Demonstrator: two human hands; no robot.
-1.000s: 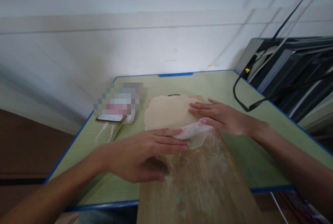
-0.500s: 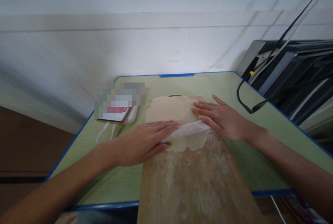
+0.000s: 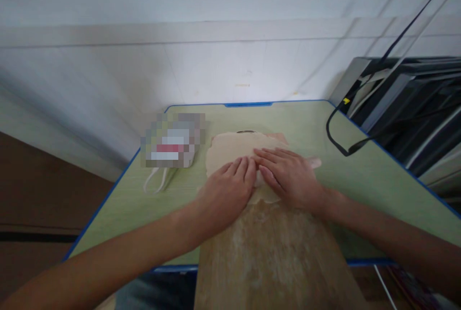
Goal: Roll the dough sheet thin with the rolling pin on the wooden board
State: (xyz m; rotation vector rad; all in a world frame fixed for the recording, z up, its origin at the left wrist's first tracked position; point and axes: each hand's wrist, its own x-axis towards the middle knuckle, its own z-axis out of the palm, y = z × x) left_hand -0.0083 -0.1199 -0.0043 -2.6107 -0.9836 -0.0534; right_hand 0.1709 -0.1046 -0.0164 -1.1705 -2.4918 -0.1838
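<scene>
Both grips flat and open now, left hand (image 3: 230,190) and right hand (image 3: 288,178) side by side, pressing dough (image 3: 230,151) on board (image 3: 273,252). Earlier wider apart, folded flap showing. Board on desk (image 3: 360,175).

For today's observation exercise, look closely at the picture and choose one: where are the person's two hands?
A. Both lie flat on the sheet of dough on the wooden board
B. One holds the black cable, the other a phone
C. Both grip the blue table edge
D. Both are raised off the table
A: the left hand and right hand lie palm down, side by side, on the dough at the far end of the wooden board.
</scene>
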